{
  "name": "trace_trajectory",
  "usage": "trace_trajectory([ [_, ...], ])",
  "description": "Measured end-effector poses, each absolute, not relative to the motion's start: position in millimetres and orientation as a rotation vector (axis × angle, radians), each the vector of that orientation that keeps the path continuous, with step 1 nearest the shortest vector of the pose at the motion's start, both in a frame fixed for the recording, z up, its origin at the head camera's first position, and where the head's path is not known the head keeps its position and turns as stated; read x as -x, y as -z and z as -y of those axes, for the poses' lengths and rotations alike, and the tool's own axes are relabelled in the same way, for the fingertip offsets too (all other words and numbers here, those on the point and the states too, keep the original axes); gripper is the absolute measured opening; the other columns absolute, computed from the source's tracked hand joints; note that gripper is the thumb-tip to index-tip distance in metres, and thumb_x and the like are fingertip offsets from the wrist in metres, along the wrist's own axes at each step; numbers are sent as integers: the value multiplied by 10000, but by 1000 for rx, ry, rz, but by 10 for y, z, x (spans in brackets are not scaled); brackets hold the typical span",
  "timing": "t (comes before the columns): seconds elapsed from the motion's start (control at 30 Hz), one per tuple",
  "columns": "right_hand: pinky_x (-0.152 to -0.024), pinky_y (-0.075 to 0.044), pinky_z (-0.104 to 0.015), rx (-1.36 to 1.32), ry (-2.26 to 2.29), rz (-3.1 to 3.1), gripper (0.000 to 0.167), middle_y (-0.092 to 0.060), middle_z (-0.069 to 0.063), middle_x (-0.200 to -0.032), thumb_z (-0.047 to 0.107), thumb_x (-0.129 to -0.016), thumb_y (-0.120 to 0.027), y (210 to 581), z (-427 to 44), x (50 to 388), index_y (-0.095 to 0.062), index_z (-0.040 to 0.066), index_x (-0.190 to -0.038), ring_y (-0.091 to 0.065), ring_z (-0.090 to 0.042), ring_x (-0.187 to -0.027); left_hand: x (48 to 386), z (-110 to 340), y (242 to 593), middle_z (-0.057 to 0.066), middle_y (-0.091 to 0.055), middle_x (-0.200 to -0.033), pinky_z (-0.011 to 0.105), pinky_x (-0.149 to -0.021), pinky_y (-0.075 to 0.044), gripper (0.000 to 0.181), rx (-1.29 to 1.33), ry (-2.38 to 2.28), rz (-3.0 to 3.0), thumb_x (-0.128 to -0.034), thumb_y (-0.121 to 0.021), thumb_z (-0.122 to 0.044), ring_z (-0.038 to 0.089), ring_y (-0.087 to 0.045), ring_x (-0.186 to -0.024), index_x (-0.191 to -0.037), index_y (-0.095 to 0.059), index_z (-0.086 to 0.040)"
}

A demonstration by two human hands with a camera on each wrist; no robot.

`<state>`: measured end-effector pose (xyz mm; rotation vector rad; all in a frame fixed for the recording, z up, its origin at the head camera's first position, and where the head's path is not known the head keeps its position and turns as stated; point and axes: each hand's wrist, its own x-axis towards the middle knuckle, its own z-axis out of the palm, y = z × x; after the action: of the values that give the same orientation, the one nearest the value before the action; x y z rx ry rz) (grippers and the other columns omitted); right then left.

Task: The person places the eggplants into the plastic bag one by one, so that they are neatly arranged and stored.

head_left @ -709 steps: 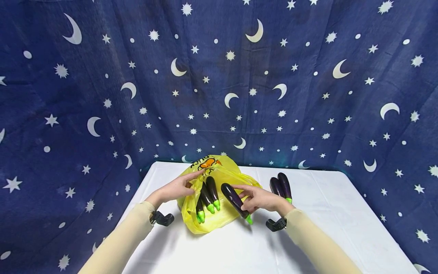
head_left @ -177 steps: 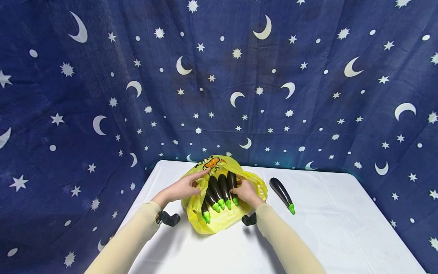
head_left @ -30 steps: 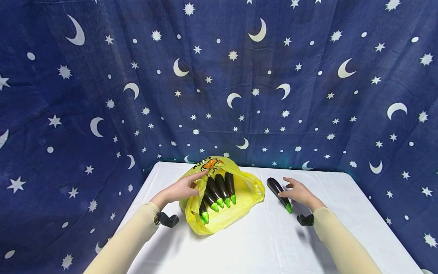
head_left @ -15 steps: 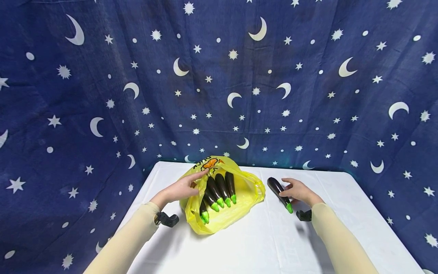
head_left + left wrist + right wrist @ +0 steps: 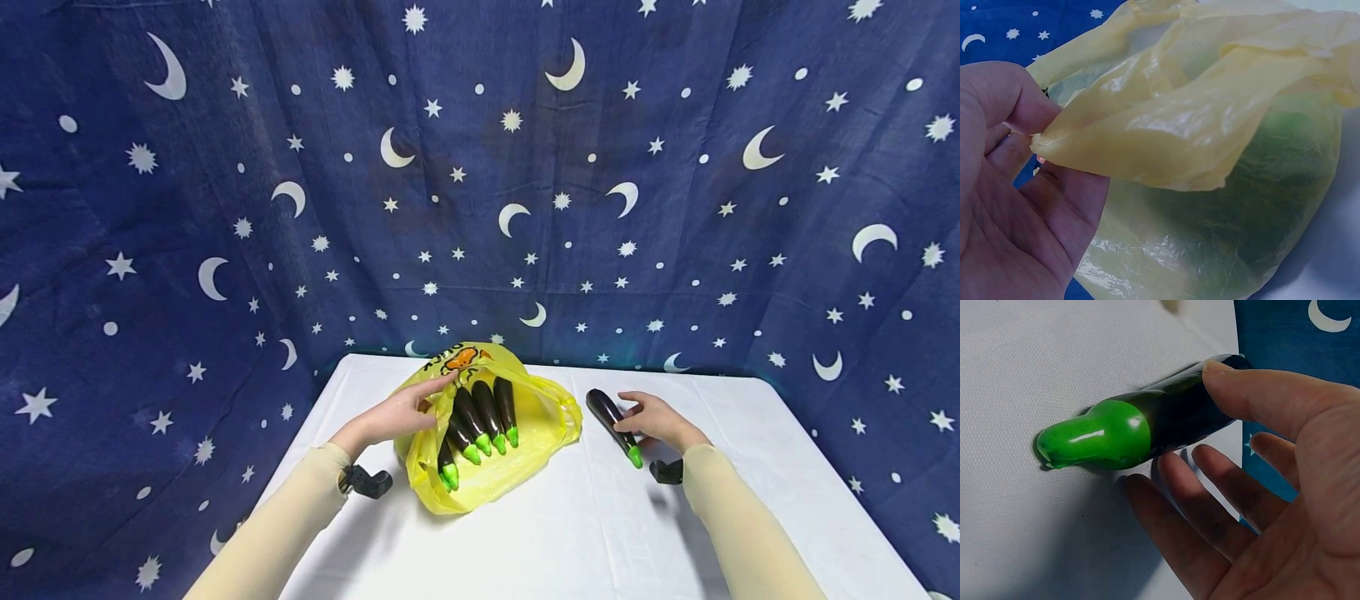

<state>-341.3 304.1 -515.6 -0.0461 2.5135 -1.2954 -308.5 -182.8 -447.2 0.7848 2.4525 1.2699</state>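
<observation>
In the head view, my left hand (image 5: 396,415) pinches the rim of a yellow plastic bag (image 5: 510,479) lying with its mouth open. The left wrist view has the rim of the bag (image 5: 1147,137) between thumb and fingers. Several eggplants (image 5: 486,408) lie side by side inside, green stem ends toward me. A lone eggplant (image 5: 611,421) rests on the table right of the bag. Beside it is my right hand (image 5: 652,417). In the right wrist view, the thumb lies over the dark body of that eggplant (image 5: 1179,412), while the relaxed fingers are spread below its side.
A white cloth covers the table (image 5: 525,550). Behind and at both sides hangs a dark blue curtain (image 5: 465,308) with moons and stars. The bag's loose handle (image 5: 570,414) reaches toward the lone eggplant.
Since 5.9 s ago, my right hand has left the eggplants in the bag and moved right to the lone one. Over the last second almost nothing has moved; the left hand still pinches the bag.
</observation>
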Motion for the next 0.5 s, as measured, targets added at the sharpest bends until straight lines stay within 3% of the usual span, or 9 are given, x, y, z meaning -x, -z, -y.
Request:
trace_trajectory([
  [0.5,-754,-590,-460,46,1342,-2465,805,-589,-240,-1191,98,-865,-757,5166,-3078,3396,-340,-71,-1532,-640,-286,-959,3075,1819,4459,13,-291,-1659,466,-1121,-369,847,-765,-1259,-2456,-882,-616,-7,314,-403,-1419,-1633,-295,-229],
])
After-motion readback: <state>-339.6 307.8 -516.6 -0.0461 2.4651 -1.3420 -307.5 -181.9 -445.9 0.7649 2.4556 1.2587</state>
